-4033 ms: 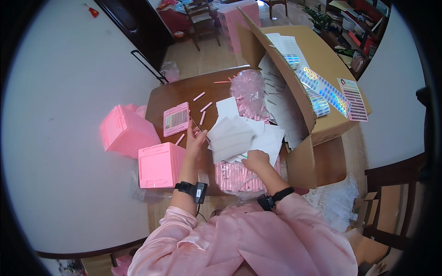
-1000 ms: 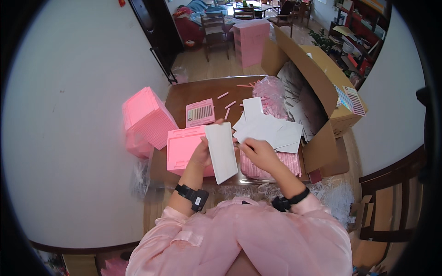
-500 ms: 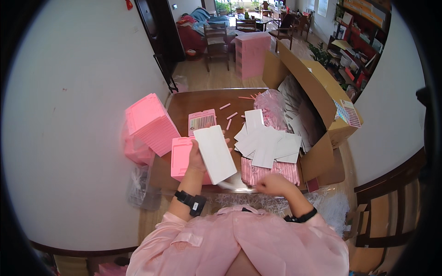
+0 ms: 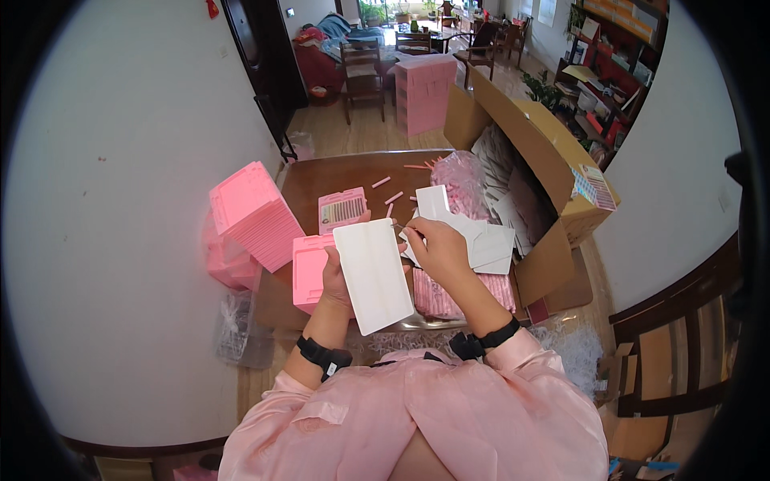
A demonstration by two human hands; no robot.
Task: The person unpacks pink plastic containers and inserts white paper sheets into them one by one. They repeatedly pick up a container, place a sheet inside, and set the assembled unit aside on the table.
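Note:
A white rectangular board [image 4: 373,280] is held up in front of me, its long side upright and slightly tilted. My left hand [image 4: 335,276] grips it from behind at the left edge, fingertips showing past its right edge. At the board's upper right corner, my right hand [image 4: 433,244] is closed in a pinch; something thin and dark shows at the fingertips, too small to name. Beneath my right hand lies a loose pile of white boards [image 4: 489,244]. Pink plastic cases [image 4: 309,268] are partly hidden behind my left hand.
A tall stack of pink cases [image 4: 255,216] leans at the table's left. A pink case with a striped card [image 4: 342,210] lies near short pink sticks [image 4: 393,198]. Pink sticks in clear wrap [image 4: 465,295], a bagged bundle [image 4: 461,184] and an open cardboard box [image 4: 545,276] fill the right.
My right hand has moved up and left from the table's front edge to the board's upper right corner. My left hand still holds the board. The whole view has shifted slightly.

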